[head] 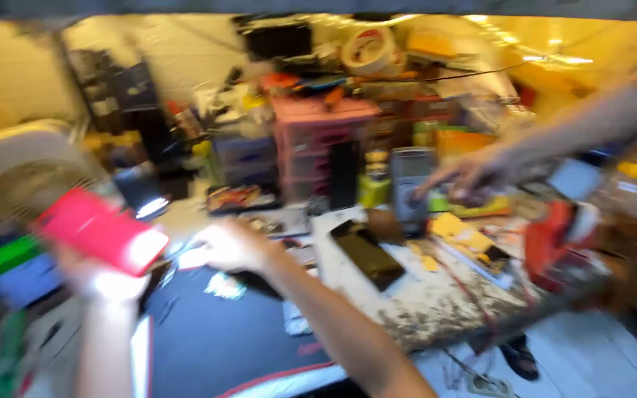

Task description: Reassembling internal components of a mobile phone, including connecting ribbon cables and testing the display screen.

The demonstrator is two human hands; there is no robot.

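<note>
The whole view is blurred by motion. My left hand (101,278) is raised at the lower left and holds a flat red device (101,230) with a pale end. My right hand (231,247) reaches in from the bottom centre and lies on the dark work mat (215,339), its fingertips at a small white piece (195,257). The blur hides whether it grips that piece. Another person's hand (473,175) comes in from the right and hovers by a grey handheld meter (409,180).
A pink drawer unit (317,140) and heaped tools and boxes fill the back of the bench. A dark rectangular block (369,256) and yellow parts (460,234) lie on the stained top. A red tool (554,243) sits at the right, a fan (23,184) at the left.
</note>
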